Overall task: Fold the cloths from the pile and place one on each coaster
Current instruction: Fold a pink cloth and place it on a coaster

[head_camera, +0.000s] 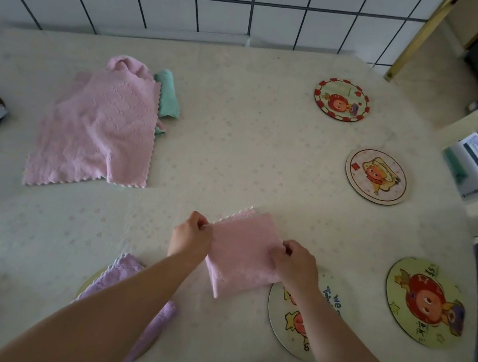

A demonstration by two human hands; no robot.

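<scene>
Both hands are pinching the folded pink cloth (pixel 242 253) near centre: left hand (pixel 191 234) at its left edge, right hand (pixel 294 265) at its right. Recommend keeping edges aligned while carrying it onto the nearest coaster (pixel 296 321), apparently bare.

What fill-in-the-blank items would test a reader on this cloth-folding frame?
1. Both hands, left hand and right hand, pinch a folded ____ cloth.
2. The unfolded pink cloth in the pile partly covers a ____ cloth.
3. The red-rimmed coaster lies ____ from the person among the bare coasters.

Missing words: pink; green; farthest
</scene>
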